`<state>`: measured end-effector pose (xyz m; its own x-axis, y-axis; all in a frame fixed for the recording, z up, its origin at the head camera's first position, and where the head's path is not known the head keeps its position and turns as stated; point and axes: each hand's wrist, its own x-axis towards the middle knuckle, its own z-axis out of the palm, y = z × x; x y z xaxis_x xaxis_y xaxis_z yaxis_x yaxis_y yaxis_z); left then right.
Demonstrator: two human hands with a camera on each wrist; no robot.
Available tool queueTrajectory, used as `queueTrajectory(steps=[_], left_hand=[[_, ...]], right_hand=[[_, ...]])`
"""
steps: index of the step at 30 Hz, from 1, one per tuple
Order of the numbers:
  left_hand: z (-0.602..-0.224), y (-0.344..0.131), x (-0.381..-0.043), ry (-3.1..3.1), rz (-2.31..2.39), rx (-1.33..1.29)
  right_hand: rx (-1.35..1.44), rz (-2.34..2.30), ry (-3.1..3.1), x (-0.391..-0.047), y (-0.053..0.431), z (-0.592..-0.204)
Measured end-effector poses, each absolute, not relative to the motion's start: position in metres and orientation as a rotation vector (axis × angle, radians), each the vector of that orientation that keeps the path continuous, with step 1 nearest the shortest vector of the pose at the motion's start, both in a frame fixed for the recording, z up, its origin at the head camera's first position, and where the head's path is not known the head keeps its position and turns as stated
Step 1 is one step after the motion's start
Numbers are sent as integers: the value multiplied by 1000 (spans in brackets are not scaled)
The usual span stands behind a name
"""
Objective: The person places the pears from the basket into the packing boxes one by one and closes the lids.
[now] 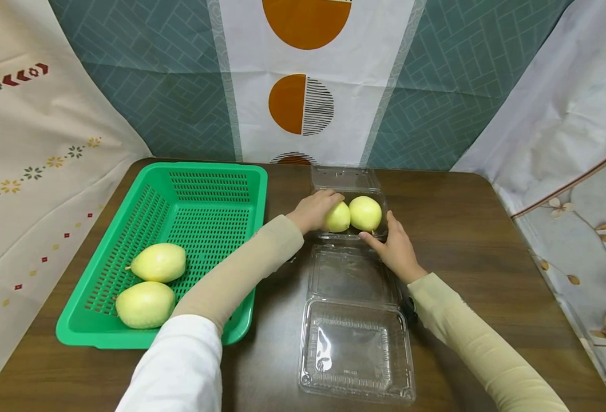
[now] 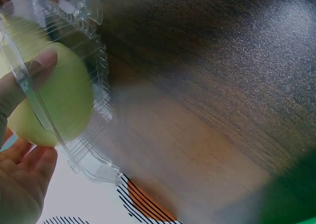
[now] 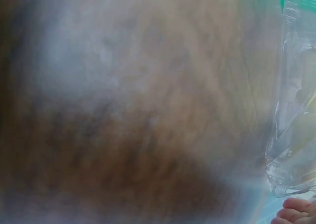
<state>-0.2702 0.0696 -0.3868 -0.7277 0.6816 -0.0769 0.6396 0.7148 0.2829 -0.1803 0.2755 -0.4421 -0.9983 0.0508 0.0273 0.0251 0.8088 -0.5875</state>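
A clear plastic clamshell container (image 1: pixel 351 235) stands at the back of the table with its lid (image 1: pixel 345 178) folded back. Inside it, two pale yellow-green pears sit side by side. My left hand (image 1: pixel 315 210) grips the left pear (image 1: pixel 339 217), its fingers partly hidden behind the fruit. Through the plastic, the left wrist view shows the thumb lying across this pear (image 2: pixel 69 95). The right pear (image 1: pixel 365 214) has its stem toward me. At the container's front right corner, my right hand (image 1: pixel 396 249) touches the rim with thumb and fingers spread and fairly straight.
On the left stands a green plastic basket (image 1: pixel 259 189) with two more pears, a rear one (image 1: pixel 159 263) and a front one (image 1: pixel 145 305). Another opened clear container (image 1: pixel 356 349) lies nearer me, its other half (image 1: pixel 351 273) reaching toward the first container. Patterned cloths hang around the table.
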Motion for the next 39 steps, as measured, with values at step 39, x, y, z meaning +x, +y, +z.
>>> queueTrajectory(steps=[39], left_hand=[[-381,61,-265,2653,554,882]], right_hand=[[-37,935,-2989,-178,273,-438]])
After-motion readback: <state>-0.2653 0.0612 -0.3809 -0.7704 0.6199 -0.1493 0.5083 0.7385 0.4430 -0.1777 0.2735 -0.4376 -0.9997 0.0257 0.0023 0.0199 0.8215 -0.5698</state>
